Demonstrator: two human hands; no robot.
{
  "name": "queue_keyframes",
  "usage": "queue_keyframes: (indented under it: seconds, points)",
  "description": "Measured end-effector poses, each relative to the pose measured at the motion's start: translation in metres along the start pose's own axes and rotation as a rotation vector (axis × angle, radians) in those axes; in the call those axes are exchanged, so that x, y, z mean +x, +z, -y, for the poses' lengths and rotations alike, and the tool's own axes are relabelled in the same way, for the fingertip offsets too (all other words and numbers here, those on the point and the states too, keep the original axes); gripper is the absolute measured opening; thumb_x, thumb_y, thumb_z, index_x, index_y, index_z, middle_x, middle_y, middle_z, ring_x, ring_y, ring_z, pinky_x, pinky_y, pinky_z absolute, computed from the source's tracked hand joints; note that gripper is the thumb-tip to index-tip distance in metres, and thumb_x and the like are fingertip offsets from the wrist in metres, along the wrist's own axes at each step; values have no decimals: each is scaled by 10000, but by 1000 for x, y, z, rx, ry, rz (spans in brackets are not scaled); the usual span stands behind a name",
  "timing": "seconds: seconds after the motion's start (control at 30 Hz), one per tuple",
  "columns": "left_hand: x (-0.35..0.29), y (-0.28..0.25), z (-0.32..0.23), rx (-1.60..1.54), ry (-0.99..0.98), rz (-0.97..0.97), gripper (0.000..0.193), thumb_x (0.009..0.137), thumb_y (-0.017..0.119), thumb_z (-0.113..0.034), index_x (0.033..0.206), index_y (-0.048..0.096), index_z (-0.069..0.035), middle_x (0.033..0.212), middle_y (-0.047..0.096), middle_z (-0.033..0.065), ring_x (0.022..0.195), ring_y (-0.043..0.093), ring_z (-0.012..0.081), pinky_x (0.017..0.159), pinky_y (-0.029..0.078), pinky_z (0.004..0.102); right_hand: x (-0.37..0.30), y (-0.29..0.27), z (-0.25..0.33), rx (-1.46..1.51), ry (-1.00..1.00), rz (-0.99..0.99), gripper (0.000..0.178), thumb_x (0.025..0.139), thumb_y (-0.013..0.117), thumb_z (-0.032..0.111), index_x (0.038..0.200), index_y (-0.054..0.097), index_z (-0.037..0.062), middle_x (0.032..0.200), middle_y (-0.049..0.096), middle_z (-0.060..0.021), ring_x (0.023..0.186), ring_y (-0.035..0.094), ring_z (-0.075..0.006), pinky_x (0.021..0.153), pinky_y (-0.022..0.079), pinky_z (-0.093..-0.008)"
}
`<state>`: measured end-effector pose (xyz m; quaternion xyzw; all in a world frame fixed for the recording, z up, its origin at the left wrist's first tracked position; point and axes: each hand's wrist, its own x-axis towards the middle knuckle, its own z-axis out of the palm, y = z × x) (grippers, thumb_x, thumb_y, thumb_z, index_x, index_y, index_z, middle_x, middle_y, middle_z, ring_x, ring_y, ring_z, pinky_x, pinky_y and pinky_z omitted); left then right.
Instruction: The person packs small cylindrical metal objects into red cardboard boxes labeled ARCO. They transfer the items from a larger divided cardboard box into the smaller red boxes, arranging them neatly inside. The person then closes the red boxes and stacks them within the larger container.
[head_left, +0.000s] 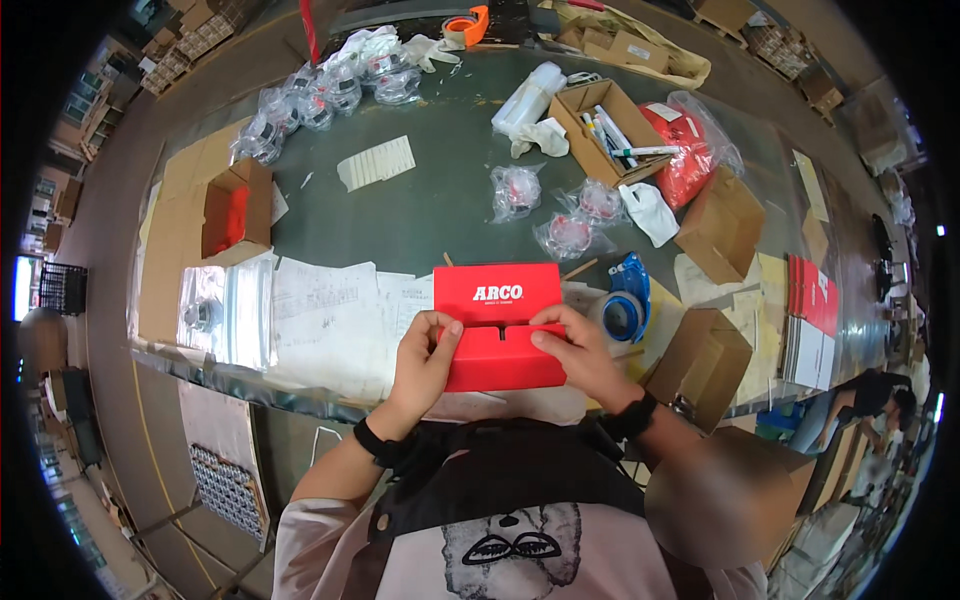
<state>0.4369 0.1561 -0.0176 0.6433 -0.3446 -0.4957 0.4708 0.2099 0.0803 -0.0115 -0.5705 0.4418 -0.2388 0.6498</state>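
Note:
A red cardboard box (505, 372) with white lettering on its raised back panel is held at the near edge of the bench, in front of my body. My left hand (425, 362) grips its left side, thumb on top and fingers curled behind. On the opposite side my right hand (583, 352) pinches the edge in the same way. Between the two thumbs a small dark notch shows in the fold. Whatever the box contains is hidden. Just right of my right hand lies a blue tape dispenser (622, 312). White paper sheets (325, 320) spread out left of the box.
Plastic-wrapped round parts (570, 232) lie beyond the box; more are heaped far left. Open cartons stand at left (237, 212) and right (700, 365). A carton of markers (610, 125) sits far right. Flat red-and-white boxes (812, 320) are stacked at right, near another person (860, 405).

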Motion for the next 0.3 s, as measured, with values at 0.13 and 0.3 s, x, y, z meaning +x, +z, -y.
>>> queue_keyframes:
  seconds: [0.13,0.3]
  points:
    - [-2,-12,-11,667,625,-59,128,859,665,-185,888,635,-64,902,545,94,804,537,227,696,406,320,-6,-1,12,-576,-413,-55,290,839,713,268,1033,666,57,968,535,-97,906,563,-231,776,464,-332]
    - [8,-12,11,915,660,-56,228,795,710,-265,914,658,-78,1007,545,87,953,523,262,857,358,395,-5,-6,4,-737,-451,-21,323,791,748,301,1011,694,70,935,510,-100,876,536,-252,762,463,-367]
